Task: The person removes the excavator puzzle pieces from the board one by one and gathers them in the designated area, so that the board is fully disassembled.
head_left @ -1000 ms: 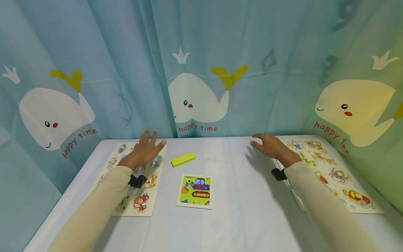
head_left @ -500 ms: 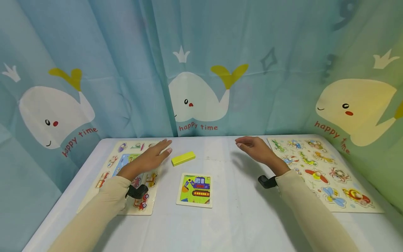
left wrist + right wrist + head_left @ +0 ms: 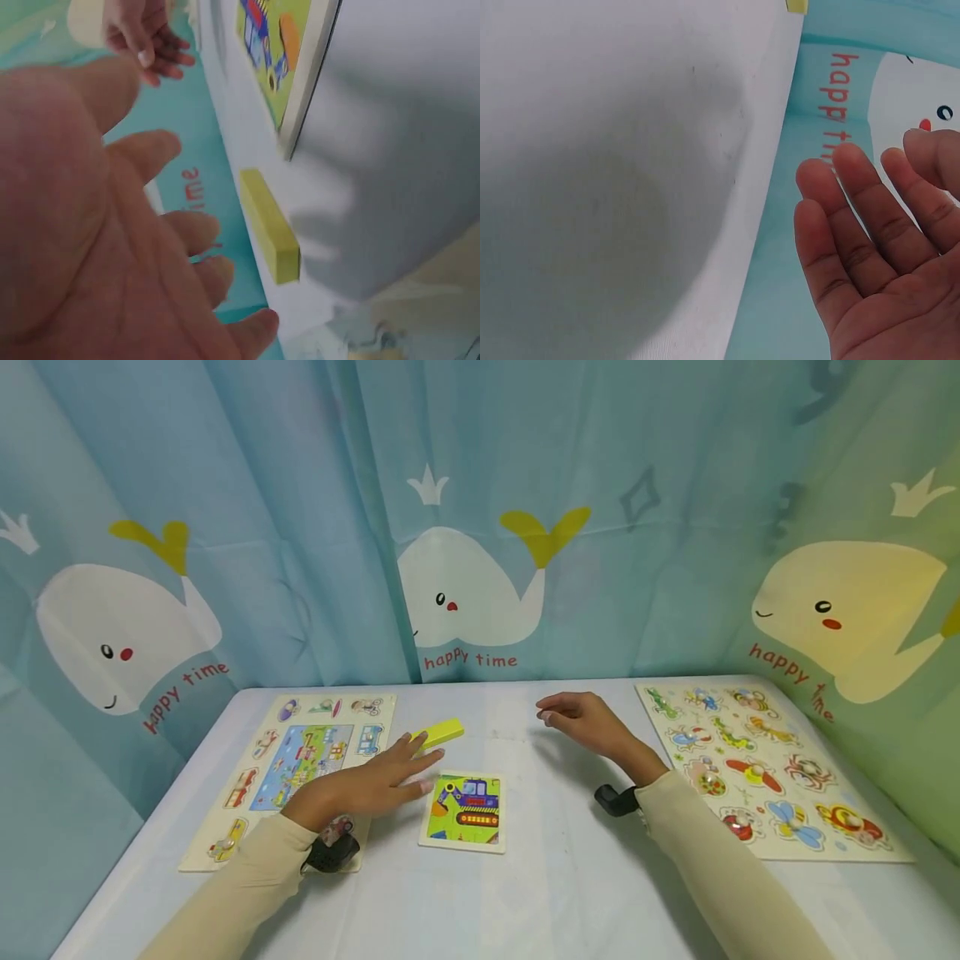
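Observation:
The left hand (image 3: 369, 787), fingers spread, hovers between the yellow block (image 3: 444, 732) and the square excavator puzzle (image 3: 465, 812), with nothing in its grasp. In the left wrist view the palm (image 3: 90, 217) faces the yellow block (image 3: 270, 227), and a gap shows between the fingers and the block. The right hand (image 3: 588, 724) is held above the white cloth to the right of the puzzle, its fingers loosely bent. The right wrist view shows that palm (image 3: 900, 300) empty.
A vehicle puzzle board (image 3: 202, 843) lies at the left, partly under the left forearm. An insect puzzle board (image 3: 776, 806) lies at the right, near the right sleeve. A blue curtain (image 3: 315, 568) with whale prints stands behind the table.
The left hand has moved right and nearer the person, from over the vehicle board to beside the block and square puzzle. The right hand has moved left, away from the insect board.

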### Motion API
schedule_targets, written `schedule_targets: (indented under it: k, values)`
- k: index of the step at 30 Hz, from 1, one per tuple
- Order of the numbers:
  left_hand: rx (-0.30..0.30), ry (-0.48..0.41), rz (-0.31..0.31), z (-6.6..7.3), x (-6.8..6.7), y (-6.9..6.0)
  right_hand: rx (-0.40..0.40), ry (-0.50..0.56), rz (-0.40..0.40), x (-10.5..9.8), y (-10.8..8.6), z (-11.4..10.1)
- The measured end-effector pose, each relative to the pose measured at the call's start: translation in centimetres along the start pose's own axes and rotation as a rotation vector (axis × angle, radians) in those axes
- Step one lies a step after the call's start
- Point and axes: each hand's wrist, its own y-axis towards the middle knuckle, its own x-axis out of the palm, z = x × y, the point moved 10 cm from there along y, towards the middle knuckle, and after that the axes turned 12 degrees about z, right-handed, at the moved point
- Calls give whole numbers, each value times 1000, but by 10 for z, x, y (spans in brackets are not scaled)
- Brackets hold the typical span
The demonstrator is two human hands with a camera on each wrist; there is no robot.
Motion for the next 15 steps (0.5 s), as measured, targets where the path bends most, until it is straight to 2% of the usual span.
schedule_targets:
  k: [4,11,15]
  values:
    - [46,53,-72,10,13,-6,-5,-5,-16,7,0,-1]
    - [142,82,-124,22,32,-11,-10,-18,-46,18,-3,-5]
    - [134,102,-133,22,41,-11,-22,-9,-53,22,-3,-5]
